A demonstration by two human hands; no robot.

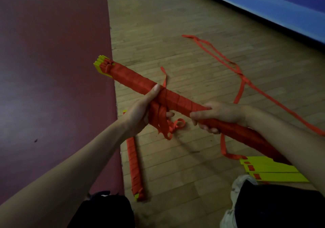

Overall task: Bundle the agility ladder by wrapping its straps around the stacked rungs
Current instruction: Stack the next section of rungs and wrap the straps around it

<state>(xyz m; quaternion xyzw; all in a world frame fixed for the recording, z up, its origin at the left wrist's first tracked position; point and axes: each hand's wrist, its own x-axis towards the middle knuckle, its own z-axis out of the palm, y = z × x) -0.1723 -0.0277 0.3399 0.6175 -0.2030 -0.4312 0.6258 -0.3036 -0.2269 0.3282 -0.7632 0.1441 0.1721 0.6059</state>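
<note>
Gym-type room: maroon mat (52,69) on the left, wood floor (175,25) mid, blue mat (263,8) top right.

L to R: yellow rung ends (101,66) poke out of the far tip of the bundle (133,80). It's a stack of rungs wound in orange-red strap, held in the air w/ a slant down to the lower right. The left hand (140,111) grips it about mid-length, thumb laid along the top wrap, fingers (169,113) curled under, w/ slack strap loops (161,117) caught in the palm. Below, a second wrapped bundle (134,166) lies on the floor. The right hand (219,117) is clenched round the bundle just beside the left, fingers wrapped under. Loose strap (228,61) trails over the floor beyond; spare yellow rungs (274,169) lie lower right.

Handling, my read: the stack is prob. stiff and light, the webbing soft, flat and likely to slip, so turns may loosen. Best hold is on the wrapped part, thumb pinning the last turn, other hand feeding strap under tension.
</note>
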